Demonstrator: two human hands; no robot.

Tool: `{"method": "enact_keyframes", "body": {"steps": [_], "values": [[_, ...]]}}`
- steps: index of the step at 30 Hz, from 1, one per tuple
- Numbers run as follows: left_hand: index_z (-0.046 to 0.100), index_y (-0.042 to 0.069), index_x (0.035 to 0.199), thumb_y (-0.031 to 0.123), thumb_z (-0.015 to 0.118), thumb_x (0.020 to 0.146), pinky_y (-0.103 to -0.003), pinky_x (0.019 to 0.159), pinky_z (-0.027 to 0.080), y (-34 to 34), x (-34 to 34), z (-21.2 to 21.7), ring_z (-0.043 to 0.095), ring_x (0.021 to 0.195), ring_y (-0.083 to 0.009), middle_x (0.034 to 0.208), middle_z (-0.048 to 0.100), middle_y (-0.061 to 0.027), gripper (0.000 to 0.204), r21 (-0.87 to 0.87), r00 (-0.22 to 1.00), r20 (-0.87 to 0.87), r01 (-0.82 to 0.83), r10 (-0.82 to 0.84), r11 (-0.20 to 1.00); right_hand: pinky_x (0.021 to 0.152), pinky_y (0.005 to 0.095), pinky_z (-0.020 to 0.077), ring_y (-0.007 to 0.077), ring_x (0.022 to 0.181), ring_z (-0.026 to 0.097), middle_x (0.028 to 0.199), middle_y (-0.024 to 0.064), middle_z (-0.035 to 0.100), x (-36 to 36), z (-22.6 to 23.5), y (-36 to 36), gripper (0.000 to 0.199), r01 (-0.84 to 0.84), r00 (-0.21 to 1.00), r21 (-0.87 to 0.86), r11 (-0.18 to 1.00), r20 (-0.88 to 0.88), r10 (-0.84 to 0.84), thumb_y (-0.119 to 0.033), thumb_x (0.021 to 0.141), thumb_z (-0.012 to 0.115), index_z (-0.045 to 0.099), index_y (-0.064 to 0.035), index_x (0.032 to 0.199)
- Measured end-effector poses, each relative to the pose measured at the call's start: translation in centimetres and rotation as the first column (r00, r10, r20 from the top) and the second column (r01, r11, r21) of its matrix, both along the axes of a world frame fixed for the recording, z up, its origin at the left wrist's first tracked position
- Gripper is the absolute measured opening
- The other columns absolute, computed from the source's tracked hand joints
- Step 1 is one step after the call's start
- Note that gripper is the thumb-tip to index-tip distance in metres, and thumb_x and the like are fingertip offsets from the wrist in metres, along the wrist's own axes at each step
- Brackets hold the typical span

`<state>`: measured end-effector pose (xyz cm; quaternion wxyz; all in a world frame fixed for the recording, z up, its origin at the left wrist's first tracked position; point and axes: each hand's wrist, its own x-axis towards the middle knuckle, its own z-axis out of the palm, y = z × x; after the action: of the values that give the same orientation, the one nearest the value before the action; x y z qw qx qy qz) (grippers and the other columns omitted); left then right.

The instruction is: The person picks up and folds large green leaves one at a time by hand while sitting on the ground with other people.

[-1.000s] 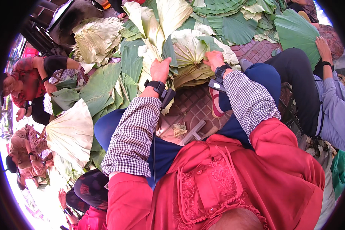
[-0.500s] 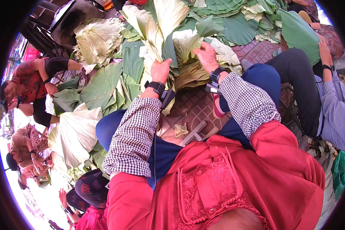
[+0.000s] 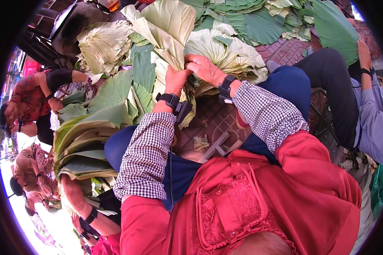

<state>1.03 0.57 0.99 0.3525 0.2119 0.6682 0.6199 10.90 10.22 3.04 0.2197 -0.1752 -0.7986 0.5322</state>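
Note:
My left hand [image 3: 175,80] and my right hand [image 3: 203,68] meet on the base of a large pale green lotus leaf [image 3: 166,25] that rises away from me over the heap. Both hands grip it where its folds gather. A bundle of paler folded leaves [image 3: 225,53] lies under my right hand. Each wrist carries a black band, and my sleeves are checked under red cloth.
Broad green leaves [image 3: 259,21] cover the brick paving [image 3: 212,123] ahead. At the left another person's hand [image 3: 74,193] holds a folded stack of leaves [image 3: 83,144]. A person in dark trousers [image 3: 340,85] sits at the right. More people crouch at the left rim.
My right hand moved left from the leaf bundle to join my left hand on the upright leaf. At the left, the other person's wide open leaf has been folded into a stack.

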Motion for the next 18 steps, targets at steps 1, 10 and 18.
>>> {"method": "enact_keyframes", "body": {"steps": [1, 10, 18], "values": [[0.056, 0.001, 0.110, 0.012, 0.075, 0.063, -0.028, 0.078, 0.048, 0.1, 0.4, 0.2, 0.061, 0.088, -0.0179, 0.101, 0.064, -0.0087, 0.052, -0.031, 0.998, 0.021, -0.060, 0.060, 0.998, 0.077, 0.0314, 0.0468, 0.0263, 0.084, 0.061, 0.086, 0.0179, 0.063, 0.1, -0.1, 0.2, 0.024, -0.039, 0.999, -0.080, 0.996, -0.005, 0.038, -0.012, 0.076, 0.053, 0.061, 0.0015, 0.094], [0.055, -0.010, 0.107, 0.009, 0.070, 0.068, -0.033, 0.083, 0.044, -0.8, -2.7, -3.6, 0.059, 0.092, -0.0277, 0.104, 0.062, -0.0174, 0.046, -0.087, 0.905, 0.251, -0.333, 0.344, 0.939, 0.075, 0.0340, 0.0482, 0.0275, 0.084, 0.063, 0.091, 0.0139, 0.067, 0.4, -2.5, 6.5, 0.029, 0.476, 0.767, 0.279, 0.834, 0.332, -0.549, -0.030, 0.077, 0.063, 0.066, -0.0089, 0.097], [0.050, -0.013, 0.106, 0.020, 0.074, 0.065, -0.035, 0.082, 0.044, -0.8, -2.0, -3.2, 0.056, 0.092, -0.0298, 0.104, 0.059, -0.0229, 0.057, -0.239, 0.913, 0.171, -0.327, 0.371, 0.914, 0.099, 0.0439, 0.0340, 0.0341, 0.115, 0.049, 0.121, 0.0177, 0.056, 3.0, -11.0, 13.1, 0.049, 0.278, 0.614, 0.298, 0.913, 0.676, -0.408, -0.049, 0.084, 0.047, 0.060, -0.0111, 0.113]]}}
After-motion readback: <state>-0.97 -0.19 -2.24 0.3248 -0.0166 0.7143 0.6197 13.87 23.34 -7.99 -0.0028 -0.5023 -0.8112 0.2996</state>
